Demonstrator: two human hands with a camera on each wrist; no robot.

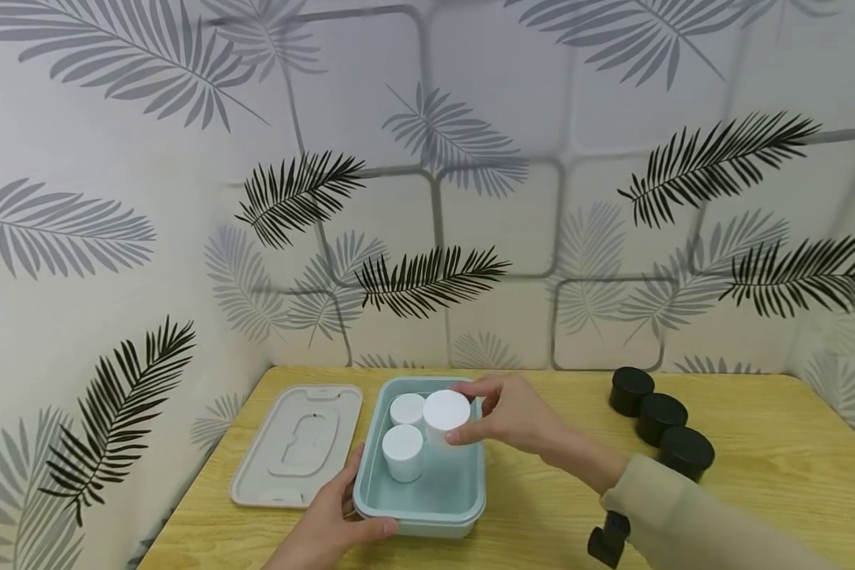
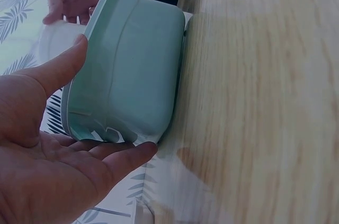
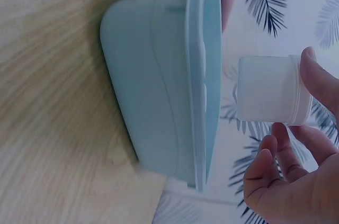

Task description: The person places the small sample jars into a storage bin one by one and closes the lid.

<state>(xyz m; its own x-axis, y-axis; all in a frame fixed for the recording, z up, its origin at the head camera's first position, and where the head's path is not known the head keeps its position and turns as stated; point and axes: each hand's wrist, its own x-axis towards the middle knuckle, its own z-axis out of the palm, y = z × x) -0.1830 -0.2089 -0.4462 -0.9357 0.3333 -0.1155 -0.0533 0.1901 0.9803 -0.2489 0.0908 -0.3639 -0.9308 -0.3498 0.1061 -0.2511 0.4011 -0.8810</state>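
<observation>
My right hand (image 1: 520,413) pinches a white lidded jar (image 1: 446,412) by its lid, thumb on one side and fingers on the other. In the right wrist view that jar hangs clear above the rim of a light green plastic box (image 1: 420,521). Two more white jars, a rear one (image 1: 408,408) and a front one (image 1: 403,455), stand upright inside the box's left half. With my left hand (image 1: 331,514) I hold the box at its near left corner. The thumb lies by the rim and the fingers reach along the side, as the left wrist view shows.
Left of the box a pale rectangular lid (image 1: 302,439) lies flat on the wooden table (image 1: 549,507). Three black round jars (image 1: 661,417) stand in a slanting row at the right. A leaf-patterned wall (image 1: 499,237) rises behind the table.
</observation>
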